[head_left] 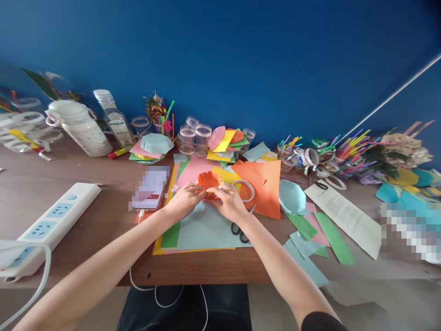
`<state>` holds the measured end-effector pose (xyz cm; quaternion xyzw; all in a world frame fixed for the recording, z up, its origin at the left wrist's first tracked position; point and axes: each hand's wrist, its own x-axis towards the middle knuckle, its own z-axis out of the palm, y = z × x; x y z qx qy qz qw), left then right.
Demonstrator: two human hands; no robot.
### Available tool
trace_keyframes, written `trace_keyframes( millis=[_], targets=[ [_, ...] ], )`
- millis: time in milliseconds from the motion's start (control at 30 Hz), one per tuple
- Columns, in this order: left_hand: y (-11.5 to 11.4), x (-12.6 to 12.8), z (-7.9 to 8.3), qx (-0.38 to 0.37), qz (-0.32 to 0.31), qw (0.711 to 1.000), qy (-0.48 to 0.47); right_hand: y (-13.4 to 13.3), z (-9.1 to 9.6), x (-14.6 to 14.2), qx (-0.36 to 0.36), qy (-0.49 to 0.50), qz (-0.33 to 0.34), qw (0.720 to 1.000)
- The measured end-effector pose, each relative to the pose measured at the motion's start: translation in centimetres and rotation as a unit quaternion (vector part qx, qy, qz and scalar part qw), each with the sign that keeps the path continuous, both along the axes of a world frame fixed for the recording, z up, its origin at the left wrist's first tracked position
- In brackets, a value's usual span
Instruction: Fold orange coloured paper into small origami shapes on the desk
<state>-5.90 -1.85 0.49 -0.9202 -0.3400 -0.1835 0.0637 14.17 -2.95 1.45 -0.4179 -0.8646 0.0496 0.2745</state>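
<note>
Between my two hands is a rounded orange paper piece with a creased rim. My left hand grips its left side, fingers closed. From the right, my right hand pinches its near edge. Under them lie light blue paper sheets on green and yellow ones. A white tape roll rests just right of my right hand, on orange paper. Black-handled scissors lie partly hidden beneath my right wrist.
A phone on a cable and a power strip lie to the left. Bottles, clear cups and folded papers stand along the wall. Rightward are a blue paper shape, green strips and a printed sheet.
</note>
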Motion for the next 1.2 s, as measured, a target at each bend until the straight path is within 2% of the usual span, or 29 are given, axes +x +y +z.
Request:
trace_keyframes(
  millis=[133,300,733,900,1200],
  targets=[
    [0.0,-0.2,0.2,0.016,0.001,0.999,-0.034,0.1,-0.5,0.1,0.006,-0.004,-0.004,1.0],
    [0.0,-0.5,0.7,0.012,-0.003,0.998,-0.059,0.2,-1.0,0.4,0.019,-0.054,-0.015,0.998],
    [0.2,-0.4,0.6,-0.015,-0.03,0.999,0.001,-0.3,-0.5,-0.4,0.014,-0.073,0.021,0.997],
    [0.2,-0.4,0.3,-0.039,-0.018,0.999,0.014,-0.3,-0.5,-0.5,-0.011,-0.052,-0.003,0.999],
    [-0.1,-0.1,0.6,-0.002,0.004,0.997,0.079,-0.1,-0.7,-0.9,-0.071,-0.023,-0.034,0.997]
  ],
)
